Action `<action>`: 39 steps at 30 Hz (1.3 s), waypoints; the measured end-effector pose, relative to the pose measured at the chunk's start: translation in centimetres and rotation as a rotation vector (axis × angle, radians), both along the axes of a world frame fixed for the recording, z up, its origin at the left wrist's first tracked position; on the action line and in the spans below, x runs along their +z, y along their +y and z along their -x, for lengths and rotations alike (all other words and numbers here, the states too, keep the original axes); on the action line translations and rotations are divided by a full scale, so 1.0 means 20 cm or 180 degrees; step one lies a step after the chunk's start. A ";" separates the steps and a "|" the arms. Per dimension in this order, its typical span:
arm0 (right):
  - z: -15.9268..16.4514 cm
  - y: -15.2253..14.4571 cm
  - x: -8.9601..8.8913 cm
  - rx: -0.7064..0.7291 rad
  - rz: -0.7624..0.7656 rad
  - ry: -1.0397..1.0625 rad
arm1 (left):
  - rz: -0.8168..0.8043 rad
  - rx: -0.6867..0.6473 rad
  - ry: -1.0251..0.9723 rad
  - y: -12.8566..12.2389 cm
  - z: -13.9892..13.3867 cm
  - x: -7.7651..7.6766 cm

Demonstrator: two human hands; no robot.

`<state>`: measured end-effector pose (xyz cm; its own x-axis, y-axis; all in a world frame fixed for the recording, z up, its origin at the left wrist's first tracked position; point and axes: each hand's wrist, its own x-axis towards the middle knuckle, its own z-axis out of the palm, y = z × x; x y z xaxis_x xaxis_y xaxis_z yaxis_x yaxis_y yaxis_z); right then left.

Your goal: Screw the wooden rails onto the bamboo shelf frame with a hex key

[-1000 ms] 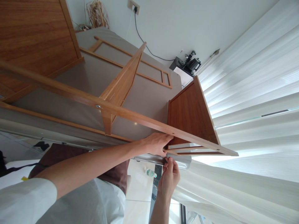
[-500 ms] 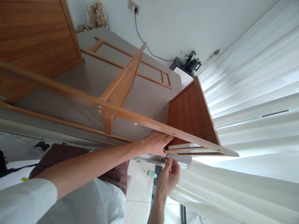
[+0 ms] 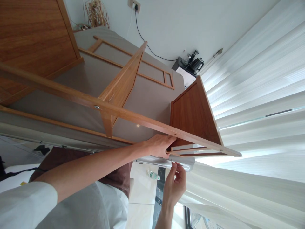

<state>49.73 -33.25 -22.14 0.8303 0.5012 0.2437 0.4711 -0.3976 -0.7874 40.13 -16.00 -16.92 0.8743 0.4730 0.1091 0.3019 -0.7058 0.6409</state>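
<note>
My left hand [image 3: 160,145] reaches in under the long upper wooden rail [image 3: 133,118] and grips the lower part of the wooden frame near its right end. My right hand [image 3: 175,183] is just below, thumb and fingers pinched on a thin, dark, L-shaped hex key [image 3: 177,164]. The key's short end points up near the lower rail, apart from it as far as I can see. The end panel [image 3: 194,113] stands upright at the right of the frame. A middle divider panel [image 3: 122,81] joins the upper rail, where a metal fastener [image 3: 97,107] shows.
The frame stands on a grey-covered table [image 3: 152,98]. Behind it lies a flat wooden ladder-like frame [image 3: 150,76]; a large wooden panel [image 3: 35,35] is at left. A black kettle [image 3: 196,64] stands beyond. White curtains [image 3: 259,127] hang right. A plastic bottle [image 3: 153,175] is on the floor.
My right hand has moved slightly right and down from the lower rail, and the hex key in its fingers now shows. My left hand keeps its grip. The view has shifted a little.
</note>
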 end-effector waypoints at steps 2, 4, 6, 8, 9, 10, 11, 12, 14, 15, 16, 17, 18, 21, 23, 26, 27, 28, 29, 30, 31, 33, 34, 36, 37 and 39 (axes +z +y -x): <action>0.02 0.00 0.00 0.0081 0.0058 -0.0335 | -0.0072 -0.0016 -0.0142 0.00 0.00 -0.01; 0.03 0.01 -0.02 0.0130 0.0070 -0.0591 | -0.0104 -0.0022 -0.0199 0.01 0.00 -0.02; 0.03 0.02 -0.03 0.0147 0.0086 -0.0823 | -0.0103 -0.0031 -0.0180 0.01 0.00 -0.02; 0.02 0.03 -0.05 0.0177 0.0100 -0.1010 | -0.0110 -0.0051 -0.0187 0.01 0.00 -0.02; 0.02 0.03 -0.06 0.0212 0.0089 -0.1088 | -0.0113 -0.0054 -0.0189 0.01 0.00 -0.01; 0.01 0.03 -0.07 0.0255 0.0062 -0.1163 | -0.0107 -0.0054 -0.0184 0.01 0.00 -0.01; 0.01 0.03 -0.07 0.0297 0.0029 -0.1233 | -0.0095 -0.0051 -0.0172 0.01 0.00 -0.02; 0.01 0.03 -0.07 0.0329 -0.0004 -0.1297 | -0.0083 -0.0046 -0.0158 0.01 0.00 -0.02; 0.00 0.02 -0.08 0.0358 -0.0037 -0.1388 | -0.0073 -0.0041 -0.0147 0.01 0.00 -0.02; 0.00 0.02 -0.08 0.0366 -0.0038 -0.1417 | -0.0080 -0.0041 -0.0155 0.01 0.00 -0.02; 0.00 0.02 -0.08 0.0389 -0.0031 -0.1441 | -0.0093 -0.0043 -0.0169 0.01 0.00 -0.02; 0.00 0.02 -0.08 0.0428 -0.0018 -0.1466 | -0.0104 -0.0047 -0.0181 0.01 0.00 -0.03; 0.00 0.02 -0.08 0.0477 -0.0009 -0.1505 | -0.0109 -0.0052 -0.0191 0.01 0.00 -0.03; -0.01 0.01 -0.07 0.0616 0.0009 -0.1687 | -0.0110 -0.0066 -0.0230 0.01 0.00 -0.03; -0.01 0.01 -0.07 0.0660 0.0009 -0.1804 | -0.0106 -0.0060 -0.0241 0.01 0.00 -0.03; -0.02 0.01 -0.07 0.0760 -0.0038 -0.1942 | -0.0098 -0.0055 -0.0217 0.01 0.00 -0.03; -0.03 0.01 -0.06 0.0816 -0.0057 -0.1978 | -0.0098 -0.0055 -0.0216 0.01 0.00 -0.03; -0.03 0.01 -0.06 0.0871 -0.0068 -0.2003 | -0.0099 -0.0056 -0.0221 0.01 0.00 -0.03; -0.03 0.01 -0.06 0.0923 -0.0070 -0.2016 | -0.0102 -0.0052 -0.0232 0.01 0.00 -0.03; -0.03 0.01 -0.06 0.0959 -0.0062 -0.2015 | -0.0105 -0.0046 -0.0240 0.01 0.00 -0.03; -0.03 0.01 -0.06 0.0977 -0.0053 -0.2009 | -0.0108 -0.0044 -0.0241 0.01 0.00 -0.03; -0.04 0.00 -0.06 0.0990 -0.0064 -0.2011 | -0.0112 -0.0044 -0.0232 0.01 0.00 -0.03; -0.04 0.00 -0.06 0.1002 -0.0076 -0.2016 | -0.0114 -0.0039 -0.0228 0.01 -0.01 -0.03; -0.04 0.00 -0.05 0.1042 -0.0092 -0.2028 | -0.0109 -0.0026 -0.0228 0.01 -0.01 -0.03; -0.04 0.00 -0.04 0.1065 -0.0092 -0.2028 | -0.0101 -0.0022 -0.0232 0.01 -0.01 -0.03; -0.04 0.01 -0.03 0.1120 -0.0082 -0.2022 | -0.0084 -0.0032 -0.0246 0.01 -0.01 -0.03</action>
<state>50.56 -33.11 -22.76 0.3153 0.7001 0.6406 0.9371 -0.1234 -0.3265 40.27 -15.86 -17.49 0.8674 0.4603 0.1888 0.2451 -0.7255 0.6431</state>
